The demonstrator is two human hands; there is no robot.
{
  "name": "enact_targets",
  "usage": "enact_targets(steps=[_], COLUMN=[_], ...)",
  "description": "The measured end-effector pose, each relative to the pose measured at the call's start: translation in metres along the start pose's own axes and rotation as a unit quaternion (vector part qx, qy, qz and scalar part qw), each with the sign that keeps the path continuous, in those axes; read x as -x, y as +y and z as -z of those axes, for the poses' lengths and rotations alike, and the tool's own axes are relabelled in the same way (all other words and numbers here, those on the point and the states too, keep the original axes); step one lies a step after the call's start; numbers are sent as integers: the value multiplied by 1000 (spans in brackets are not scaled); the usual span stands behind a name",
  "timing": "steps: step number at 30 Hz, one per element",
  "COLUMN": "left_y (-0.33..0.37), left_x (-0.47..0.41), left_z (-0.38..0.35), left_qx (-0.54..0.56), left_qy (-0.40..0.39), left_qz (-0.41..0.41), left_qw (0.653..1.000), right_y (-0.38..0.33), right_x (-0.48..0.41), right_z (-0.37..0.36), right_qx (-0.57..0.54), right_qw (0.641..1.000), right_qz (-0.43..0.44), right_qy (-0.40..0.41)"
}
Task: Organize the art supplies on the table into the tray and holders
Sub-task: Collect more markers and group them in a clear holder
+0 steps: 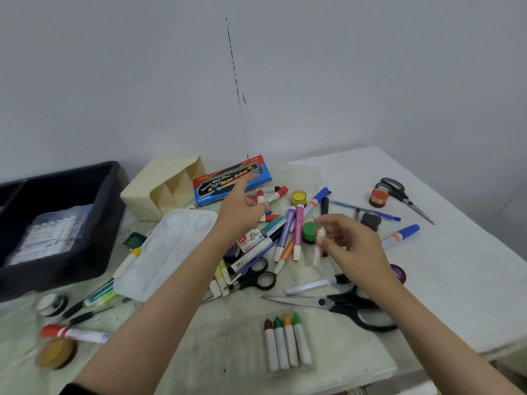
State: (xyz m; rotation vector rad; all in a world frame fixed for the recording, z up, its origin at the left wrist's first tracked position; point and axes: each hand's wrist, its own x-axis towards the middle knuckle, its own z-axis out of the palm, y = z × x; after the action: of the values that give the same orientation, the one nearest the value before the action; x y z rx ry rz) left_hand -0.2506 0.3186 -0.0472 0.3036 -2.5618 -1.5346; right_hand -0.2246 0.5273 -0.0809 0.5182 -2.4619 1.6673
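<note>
Crowding the table (427, 280) under both hands are markers (298, 232), a green pot (308, 231) and scissors (342, 305); the tray (71, 266) sits left, beside the holder (142, 192). Left hand (242, 212) hovers, fingers spread, holding nothing; right hand (350, 246) pinches a white crayon (318, 252) above the markers.
</note>
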Motion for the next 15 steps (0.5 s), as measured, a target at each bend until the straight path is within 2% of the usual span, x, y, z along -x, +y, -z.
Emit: enact_targets(steps=[4,8,11,15], left_y=[-4,-17,-31,-47], left_x=[41,85,115,141], left_z=[19,28,30,37], left_qx=[13,18,11,11], left_qy=[-34,-69,-112,-92], left_qz=[27,32,47,68], left_qw=[999,997,993,993], right_y=[-15,-28,-33,-34], right_x=[19,41,55,68], right_z=[-21,-41,-51,-57], right_qx=[-70,-92,-74,-43], right_qw=[990,972,965,964], right_qz=[-41,-73,-78,-67], right_qy=[-113,-204,-240,-255])
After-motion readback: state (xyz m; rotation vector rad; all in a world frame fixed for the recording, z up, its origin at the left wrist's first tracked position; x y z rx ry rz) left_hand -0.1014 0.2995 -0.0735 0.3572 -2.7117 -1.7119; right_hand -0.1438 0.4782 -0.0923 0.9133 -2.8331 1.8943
